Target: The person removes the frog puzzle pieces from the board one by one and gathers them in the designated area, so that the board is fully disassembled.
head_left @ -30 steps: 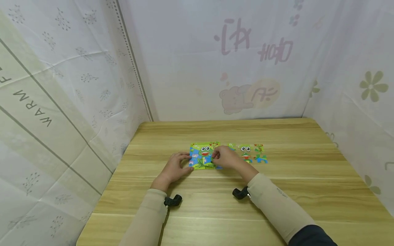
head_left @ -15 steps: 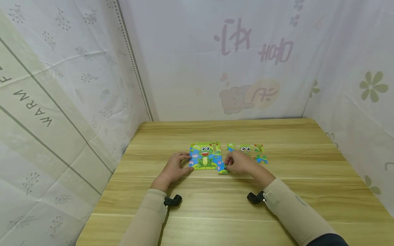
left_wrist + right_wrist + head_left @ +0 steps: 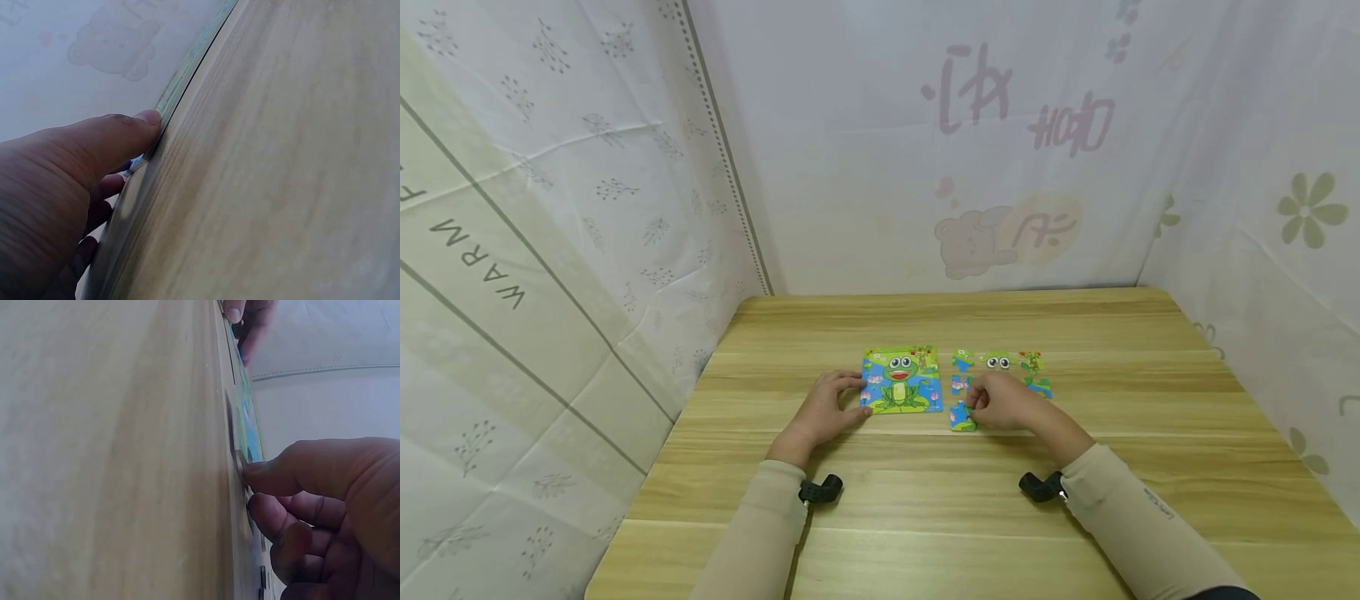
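Observation:
A square frog picture card (image 3: 900, 390), seemingly a puzzle board, lies flat on the table. My left hand (image 3: 823, 410) rests at its left side, thumb on the near corner and fingers by the left edge. In the left wrist view the thumb (image 3: 134, 130) touches the card's edge. Right of the card, my right hand (image 3: 1009, 402) pinches a blue-and-green puzzle piece (image 3: 961, 418) between thumb and fingers, close to the tabletop. The right wrist view shows this piece (image 3: 249, 428) edge-on, its far end hidden by the fingertips.
Several loose puzzle pieces lie around the right hand: one with frog eyes (image 3: 997, 363), one with a tree (image 3: 1031, 361), a green-and-blue corner (image 3: 962, 359) and a flowered one (image 3: 959, 384). The hand covers some. Wood table (image 3: 880, 517); patterned curtains (image 3: 850, 167) stand behind.
My right hand has moved right from the card with the puzzle piece, bringing it below the loose pieces at the left. The left hand has stayed put.

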Motion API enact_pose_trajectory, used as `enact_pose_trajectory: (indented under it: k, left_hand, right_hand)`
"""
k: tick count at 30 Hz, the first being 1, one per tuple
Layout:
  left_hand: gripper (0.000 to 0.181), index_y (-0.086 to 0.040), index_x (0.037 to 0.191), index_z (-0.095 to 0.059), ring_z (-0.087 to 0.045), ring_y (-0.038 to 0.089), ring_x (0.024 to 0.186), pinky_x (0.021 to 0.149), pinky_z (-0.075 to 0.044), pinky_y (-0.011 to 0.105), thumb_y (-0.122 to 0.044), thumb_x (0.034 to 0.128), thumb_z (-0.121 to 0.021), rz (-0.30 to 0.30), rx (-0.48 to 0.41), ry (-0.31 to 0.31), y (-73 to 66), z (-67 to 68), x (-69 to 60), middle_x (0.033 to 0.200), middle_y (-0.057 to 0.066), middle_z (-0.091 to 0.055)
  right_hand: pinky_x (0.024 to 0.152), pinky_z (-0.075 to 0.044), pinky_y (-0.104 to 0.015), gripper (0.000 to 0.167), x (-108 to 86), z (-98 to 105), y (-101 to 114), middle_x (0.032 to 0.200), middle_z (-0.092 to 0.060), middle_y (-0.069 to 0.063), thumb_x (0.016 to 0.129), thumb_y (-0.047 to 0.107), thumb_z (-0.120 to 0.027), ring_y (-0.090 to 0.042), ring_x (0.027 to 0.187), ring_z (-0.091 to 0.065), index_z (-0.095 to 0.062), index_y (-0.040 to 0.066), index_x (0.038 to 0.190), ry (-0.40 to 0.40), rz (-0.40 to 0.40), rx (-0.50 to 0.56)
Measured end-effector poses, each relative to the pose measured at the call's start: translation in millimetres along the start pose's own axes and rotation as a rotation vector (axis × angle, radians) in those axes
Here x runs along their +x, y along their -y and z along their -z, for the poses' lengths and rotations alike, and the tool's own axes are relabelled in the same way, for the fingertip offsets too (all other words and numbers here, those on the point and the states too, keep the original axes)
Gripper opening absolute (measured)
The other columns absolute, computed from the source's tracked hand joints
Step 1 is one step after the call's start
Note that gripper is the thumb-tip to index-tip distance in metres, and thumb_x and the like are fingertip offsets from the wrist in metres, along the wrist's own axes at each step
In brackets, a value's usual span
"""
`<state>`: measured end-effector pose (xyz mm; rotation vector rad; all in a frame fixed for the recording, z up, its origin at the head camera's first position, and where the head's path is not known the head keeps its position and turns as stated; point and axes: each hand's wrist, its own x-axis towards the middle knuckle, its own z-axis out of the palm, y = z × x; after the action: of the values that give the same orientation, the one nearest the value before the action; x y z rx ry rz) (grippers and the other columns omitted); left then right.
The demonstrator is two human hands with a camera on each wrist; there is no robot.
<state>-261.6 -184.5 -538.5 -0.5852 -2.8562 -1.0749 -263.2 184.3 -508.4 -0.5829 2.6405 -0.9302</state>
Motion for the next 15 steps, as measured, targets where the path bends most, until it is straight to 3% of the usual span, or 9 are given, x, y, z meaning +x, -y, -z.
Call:
enact_pose_trajectory:
  k: [15]
  left_hand:
    - [0.052,-0.012,0.135,-0.070,-0.042,0.030,0.143,0.120,-0.035,0.051,-0.029,0.0893,-0.087,0.008,0.008,-0.005,2.2,-1.3,0.7,0.149,0.003,-0.057]
  right_hand:
    - [0.070,-0.051,-0.034,0.012,-1.3,2.0,0.1,0.085,-0.063,-0.001,0.089,0.003,-0.079,-0.018,0.078,-0.057,-0.072,0.013,0.090,0.010,-0.018,0.038]
